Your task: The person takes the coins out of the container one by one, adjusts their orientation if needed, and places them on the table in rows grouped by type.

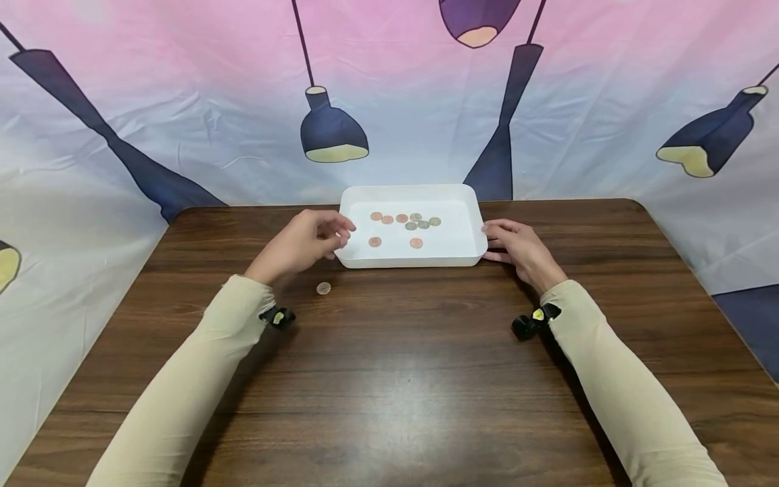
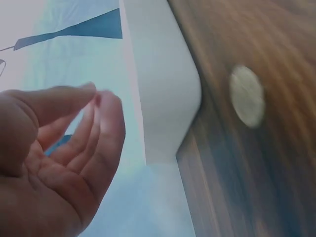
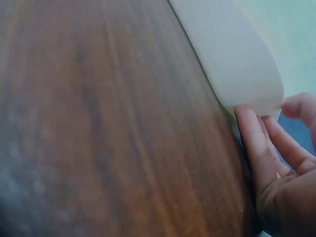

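Observation:
A shallow white tray (image 1: pixel 426 262) stands at the back of the table, with several copper coins (image 1: pixel 374 241) and several silver coins (image 1: pixel 424 224) lying flat in it. My left hand (image 1: pixel 301 245) is at the tray's left end, fingertips over the rim. Its curved fingers and thumb meet at the tips in the left wrist view, and no object shows between them. At the opposite end my right hand (image 1: pixel 525 250) holds the tray's edge, some fingers (image 3: pixel 253 136) against the outer wall and one tip at the rim. One silver coin (image 1: pixel 324 289) lies on the table below my left hand.
The dark wood table (image 1: pixel 402 379) reaches from the person to a hanging cloth (image 1: pixel 243 135) printed with lamps, close behind the tray. Small black cameras are strapped to both wrists, near the cream sleeves (image 1: pixel 195 368).

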The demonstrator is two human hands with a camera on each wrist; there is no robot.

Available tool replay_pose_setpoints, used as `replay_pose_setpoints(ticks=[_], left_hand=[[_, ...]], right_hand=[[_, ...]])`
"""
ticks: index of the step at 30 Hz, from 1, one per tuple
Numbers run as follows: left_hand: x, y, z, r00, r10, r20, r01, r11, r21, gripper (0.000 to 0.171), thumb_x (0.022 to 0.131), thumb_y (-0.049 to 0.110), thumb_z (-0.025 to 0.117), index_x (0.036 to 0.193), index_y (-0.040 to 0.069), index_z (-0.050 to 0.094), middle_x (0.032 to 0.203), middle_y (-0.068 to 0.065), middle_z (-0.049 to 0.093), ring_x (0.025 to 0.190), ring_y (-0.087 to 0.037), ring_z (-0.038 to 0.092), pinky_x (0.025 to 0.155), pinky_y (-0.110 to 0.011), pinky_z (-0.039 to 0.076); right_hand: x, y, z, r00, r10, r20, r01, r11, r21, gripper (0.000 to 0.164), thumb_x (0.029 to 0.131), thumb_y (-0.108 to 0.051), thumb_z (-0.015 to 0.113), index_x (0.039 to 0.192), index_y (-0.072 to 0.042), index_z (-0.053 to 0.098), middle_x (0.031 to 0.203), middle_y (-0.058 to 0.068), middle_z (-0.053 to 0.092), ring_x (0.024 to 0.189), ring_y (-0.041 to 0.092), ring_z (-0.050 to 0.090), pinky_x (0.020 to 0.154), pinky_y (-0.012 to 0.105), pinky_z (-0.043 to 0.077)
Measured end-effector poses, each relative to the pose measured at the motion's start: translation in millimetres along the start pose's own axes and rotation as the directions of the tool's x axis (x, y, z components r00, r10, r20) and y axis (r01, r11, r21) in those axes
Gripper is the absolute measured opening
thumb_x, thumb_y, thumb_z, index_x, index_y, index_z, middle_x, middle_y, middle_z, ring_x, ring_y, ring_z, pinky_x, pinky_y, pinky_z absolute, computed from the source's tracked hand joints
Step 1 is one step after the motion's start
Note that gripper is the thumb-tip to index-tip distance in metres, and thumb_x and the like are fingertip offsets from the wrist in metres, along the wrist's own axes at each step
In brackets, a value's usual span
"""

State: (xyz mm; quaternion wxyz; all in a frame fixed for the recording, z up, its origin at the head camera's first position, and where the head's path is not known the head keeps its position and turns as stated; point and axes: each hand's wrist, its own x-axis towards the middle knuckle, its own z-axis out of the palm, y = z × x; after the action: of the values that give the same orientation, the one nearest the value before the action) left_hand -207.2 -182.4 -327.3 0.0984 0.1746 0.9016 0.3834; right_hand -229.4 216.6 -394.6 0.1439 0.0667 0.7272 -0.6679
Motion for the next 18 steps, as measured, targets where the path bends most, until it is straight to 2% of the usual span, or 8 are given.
replay_pose_setpoints(ticks=[4,10,14,18], left_hand=[[19.3,7.7,5.0,0.999,-0.035,0.002,0.035,0.999,-0.008,0.029,0.106,0.006,0.061,0.133,-0.002,0.067,0.123,-0.019,0.070,0.108,-0.035,0.071,0.086,-0.042,0.062],[48.1,21.4,14.5,0.995,-0.102,0.011,0.103,0.994,-0.048,0.035,0.105,0.007,0.062,0.140,0.000,0.065,0.131,-0.017,0.067,0.116,-0.034,0.069,0.095,-0.045,0.059],[63.3,25.9,21.0,0.987,-0.157,0.020,0.158,0.986,-0.049,0.039,0.104,0.005,0.062,0.143,0.002,0.063,0.130,-0.015,0.067,0.112,-0.033,0.070,0.095,-0.046,0.058],[77.5,26.2,29.7,0.980,-0.199,0.010,0.199,0.979,-0.044,0.038,0.103,0.006,0.064,0.141,0.001,0.065,0.122,-0.013,0.067,0.102,-0.031,0.071,0.091,-0.041,0.056]], right_hand=[[-0.5,-0.9,0.0,1.000,0.004,-0.007,-0.005,1.000,-0.007,0.053,0.106,-0.029,0.065,0.149,-0.002,0.052,0.115,0.003,0.063,0.096,0.010,0.068,0.085,0.023,0.061],[-2.5,-2.3,-5.2,1.000,-0.022,-0.014,0.022,1.000,-0.004,0.051,0.106,-0.027,0.065,0.147,-0.001,0.053,0.111,0.002,0.065,0.094,0.010,0.069,0.084,0.024,0.061],[-1.4,-0.4,-3.6,0.999,-0.029,-0.014,0.030,1.000,0.001,0.050,0.106,-0.026,0.065,0.147,0.000,0.054,0.112,0.003,0.065,0.094,0.010,0.069,0.084,0.024,0.061],[0.3,1.8,-0.7,1.000,-0.026,-0.008,0.026,1.000,0.003,0.051,0.106,-0.026,0.064,0.148,0.001,0.053,0.117,0.007,0.063,0.096,0.011,0.069,0.086,0.024,0.061]])
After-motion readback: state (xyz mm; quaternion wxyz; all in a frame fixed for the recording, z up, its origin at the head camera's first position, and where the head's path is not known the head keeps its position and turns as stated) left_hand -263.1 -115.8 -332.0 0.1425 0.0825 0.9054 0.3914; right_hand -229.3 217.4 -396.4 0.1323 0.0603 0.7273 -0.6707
